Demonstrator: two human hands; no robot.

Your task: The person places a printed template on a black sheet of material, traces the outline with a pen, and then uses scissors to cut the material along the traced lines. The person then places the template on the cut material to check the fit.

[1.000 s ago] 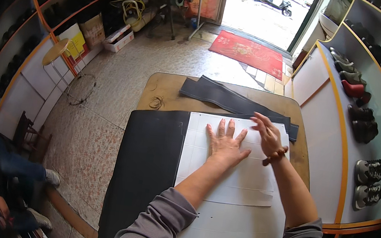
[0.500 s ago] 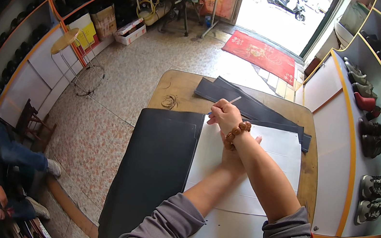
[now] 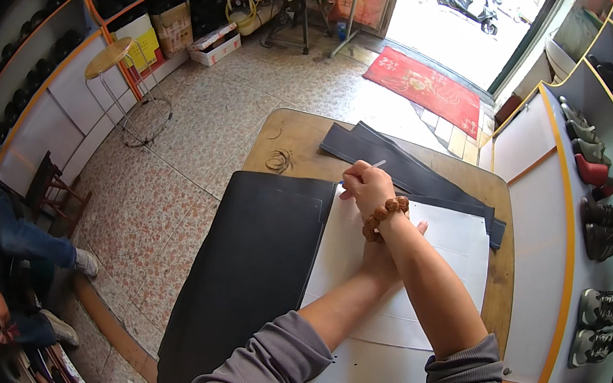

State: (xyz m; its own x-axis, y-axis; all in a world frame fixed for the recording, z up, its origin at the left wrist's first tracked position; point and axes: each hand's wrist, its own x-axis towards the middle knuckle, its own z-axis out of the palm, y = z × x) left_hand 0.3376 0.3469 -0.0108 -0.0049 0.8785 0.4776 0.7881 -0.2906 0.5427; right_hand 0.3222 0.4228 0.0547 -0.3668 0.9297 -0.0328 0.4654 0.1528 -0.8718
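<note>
My right hand [image 3: 369, 188] is closed round a slim pale pen [image 3: 379, 163], its tip down at the top left corner of a white sheet [image 3: 424, 302]. A bracelet of brown beads circles that wrist. Crossing beneath it, my left hand [image 3: 380, 258] rests on the white sheet; most of its fingers are hidden by the right wrist, with one digit stretched out to the right. Along the sheet's left edge lies a large black sheet [image 3: 253, 262]. Black strips [image 3: 404, 166] lie beyond the hands.
The sheets lie on a worn wooden table [image 3: 271, 136], with thin dark offcuts [image 3: 278, 160] at its far left. A round stool [image 3: 108, 58] stands at left, near a seated person [image 3: 32, 247]. Shoe shelves [image 3: 593, 161] line the right, beside a red mat [image 3: 423, 86] at the doorway.
The whole view has shifted slightly. My right hand and the pen stay at the same corner of the white sheet, and my left hand keeps its place.
</note>
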